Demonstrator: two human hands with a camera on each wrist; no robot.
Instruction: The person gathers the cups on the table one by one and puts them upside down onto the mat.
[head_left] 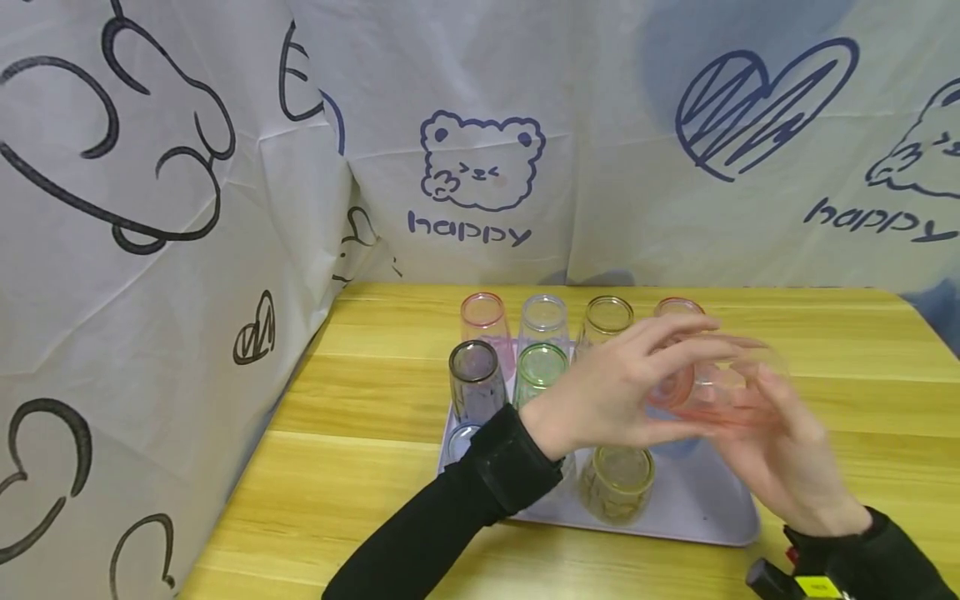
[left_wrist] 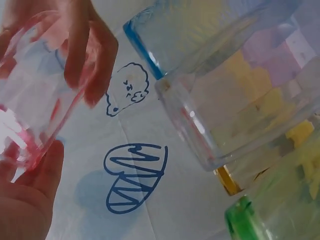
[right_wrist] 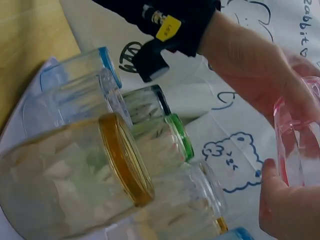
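Observation:
A clear pink-tinted glass (head_left: 723, 396) is held in the air between both hands, over the right part of a pale purple tray (head_left: 697, 512). My left hand (head_left: 611, 387) comes from the left, its fingers arched over one end of the glass and thumb below. My right hand (head_left: 787, 450) grips the other end, blurred in the head view. In the left wrist view the pink glass (left_wrist: 40, 95) shows between fingers of both hands. Below stands a yellow-tinted glass (head_left: 618, 483) near the tray's front edge.
Several tinted glasses stand in rows on the tray, among them a dark grey glass (head_left: 477, 383), a green glass (head_left: 542, 371) and a pink glass (head_left: 483, 317). The wooden table (head_left: 360, 400) surrounds the tray. A printed white cloth (head_left: 615, 200) hangs behind and at the left.

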